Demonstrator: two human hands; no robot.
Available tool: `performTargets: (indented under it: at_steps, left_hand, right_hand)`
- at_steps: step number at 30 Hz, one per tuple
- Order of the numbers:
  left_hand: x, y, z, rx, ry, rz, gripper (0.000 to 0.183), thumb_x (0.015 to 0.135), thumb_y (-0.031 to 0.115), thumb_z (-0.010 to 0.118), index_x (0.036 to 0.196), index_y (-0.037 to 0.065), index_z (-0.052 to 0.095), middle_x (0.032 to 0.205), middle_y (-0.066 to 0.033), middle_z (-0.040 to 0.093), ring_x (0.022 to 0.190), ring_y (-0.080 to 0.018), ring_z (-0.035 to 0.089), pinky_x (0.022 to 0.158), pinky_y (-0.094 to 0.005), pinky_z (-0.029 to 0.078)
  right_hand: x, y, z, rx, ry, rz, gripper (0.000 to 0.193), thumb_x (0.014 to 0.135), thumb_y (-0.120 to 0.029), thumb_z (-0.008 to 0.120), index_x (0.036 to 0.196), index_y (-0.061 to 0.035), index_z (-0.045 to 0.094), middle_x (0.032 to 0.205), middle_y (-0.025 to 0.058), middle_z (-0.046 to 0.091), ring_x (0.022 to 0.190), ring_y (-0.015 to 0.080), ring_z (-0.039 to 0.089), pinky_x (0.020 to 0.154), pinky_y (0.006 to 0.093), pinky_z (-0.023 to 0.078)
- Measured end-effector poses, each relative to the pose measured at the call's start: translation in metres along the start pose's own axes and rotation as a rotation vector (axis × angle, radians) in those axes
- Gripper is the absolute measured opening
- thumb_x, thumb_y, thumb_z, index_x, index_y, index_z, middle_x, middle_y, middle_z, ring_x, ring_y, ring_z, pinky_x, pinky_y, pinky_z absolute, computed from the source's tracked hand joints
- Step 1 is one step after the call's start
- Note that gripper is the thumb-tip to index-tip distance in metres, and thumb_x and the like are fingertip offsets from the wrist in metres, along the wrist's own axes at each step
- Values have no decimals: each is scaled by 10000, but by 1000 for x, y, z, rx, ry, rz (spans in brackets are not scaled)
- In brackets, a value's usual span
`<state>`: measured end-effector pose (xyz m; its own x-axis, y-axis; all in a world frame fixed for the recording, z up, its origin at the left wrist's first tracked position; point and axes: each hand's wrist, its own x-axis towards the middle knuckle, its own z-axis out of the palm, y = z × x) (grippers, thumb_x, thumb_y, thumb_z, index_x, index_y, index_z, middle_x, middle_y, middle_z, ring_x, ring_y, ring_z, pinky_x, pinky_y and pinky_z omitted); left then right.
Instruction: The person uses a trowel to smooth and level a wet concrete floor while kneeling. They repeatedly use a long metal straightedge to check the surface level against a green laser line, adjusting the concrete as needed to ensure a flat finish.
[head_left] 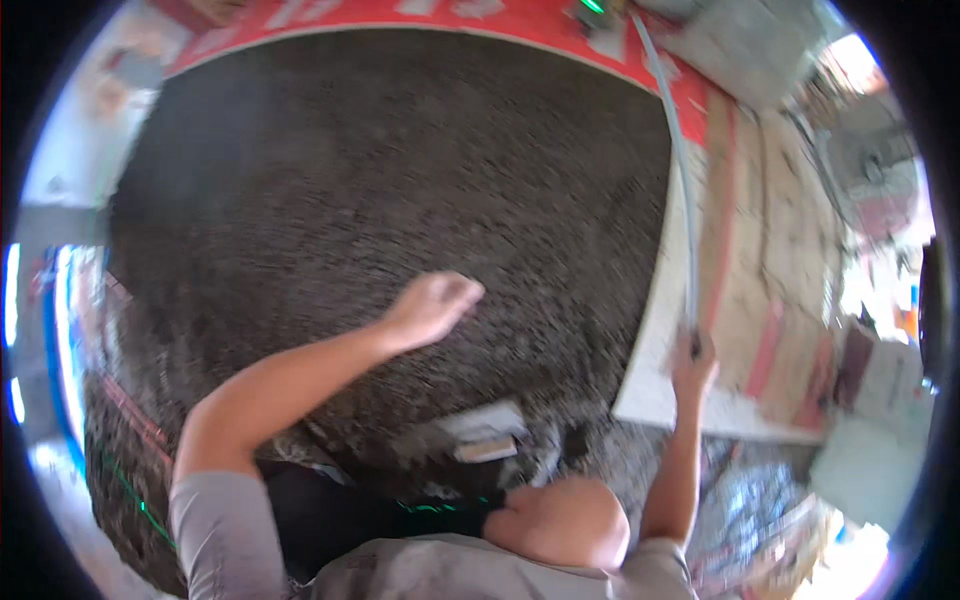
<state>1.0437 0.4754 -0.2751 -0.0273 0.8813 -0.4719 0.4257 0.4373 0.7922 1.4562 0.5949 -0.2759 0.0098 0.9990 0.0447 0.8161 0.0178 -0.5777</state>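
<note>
My right hand [695,372] is wrapped round the near end of a long, thin grey metal straightedge [686,190]. The bar runs away from me along the right edge of a wide bed of dark, damp mortar [400,180]. Above the near part of that bed hovers my left hand [432,308]. Its fingers are curled in, slightly blurred, and nothing shows in them. Below it, a flat pale block [486,448] lies at the mortar's near edge.
Red printed sheeting [350,14] borders the far side. Pale and brown boards [780,230] cover the floor at right. A grey bulky object [745,50] stands far right. My bent knee [570,520] is close to the mortar's near edge. Crumpled plastic [745,505] lies near right.
</note>
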Motion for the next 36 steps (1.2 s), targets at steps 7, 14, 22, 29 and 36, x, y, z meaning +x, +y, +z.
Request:
performTargets:
  at_steps: [7,14,22,29,36]
  left_hand:
    - [8,3,-14,-339,-11,-48,319,997,286,473,1007,-2,610,797,-27,597,719,-83,547,650,-240,472]
    - [6,-22,-36,-264,122,-43,412,990,400,473,1003,14,618,787,-9,587,710,-75,533,632,-224,442]
    - [-3,-31,-41,-167,174,-50,443,970,455,472,964,38,622,760,5,571,708,-71,523,644,-237,440]
    - [1,-48,-41,-194,161,-36,426,970,437,485,975,33,622,745,9,561,687,-67,504,623,-233,421]
    - [1,-58,-43,-219,177,-66,434,974,423,483,992,11,618,738,6,552,675,-64,496,607,-231,412]
  right_hand:
    - [-36,-50,-70,346,373,-2,156,877,-100,547,759,1,561,698,36,502,635,98,449,569,248,374]
    - [-38,-93,-116,186,121,-359,125,707,-73,519,787,17,552,788,78,495,654,123,465,555,218,380]
    - [-20,-124,-59,57,-102,-451,132,722,-7,490,788,41,593,711,99,580,501,133,477,491,243,377]
    - [-7,-140,-27,208,-208,-211,131,768,68,493,867,56,577,806,118,598,505,124,515,462,233,408]
    - [15,-138,-15,293,-220,-115,100,867,-15,512,919,42,576,742,104,589,516,111,502,462,232,401]
